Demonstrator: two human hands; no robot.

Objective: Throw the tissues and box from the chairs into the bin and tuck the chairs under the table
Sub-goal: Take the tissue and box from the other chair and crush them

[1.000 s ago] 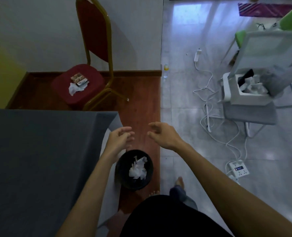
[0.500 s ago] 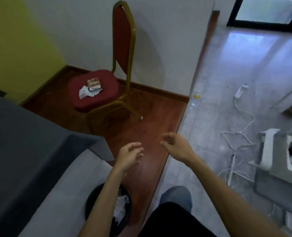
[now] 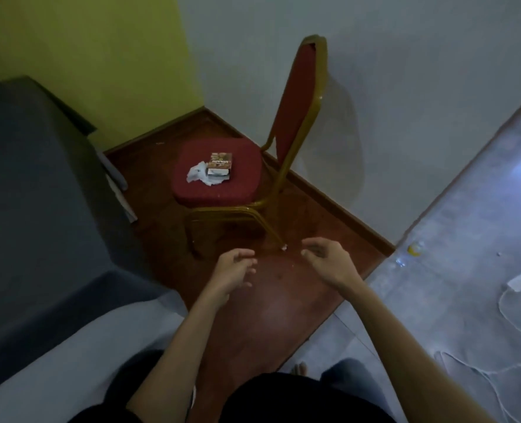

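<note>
Two hands of yours hang in the air, both empty, with fingers loosely curled and spread. Far to the left sits the table (image 3: 33,190) under its grey cloth. To its right stands the red chair (image 3: 222,184) by the wall. On its seat lie a crumpled tissue (image 3: 198,174) and a small box (image 3: 220,163), touching each other. You cannot tell if the box has anything inside. Your left hand (image 3: 233,271) and right hand (image 3: 329,261) are near the chair's front leg, well apart from the seat. Half a second ago you could see the bin by your feet; now it is out of view, and the chair looks closer. White cables (image 3: 503,355) on the right are cut off by the edge.
</note>
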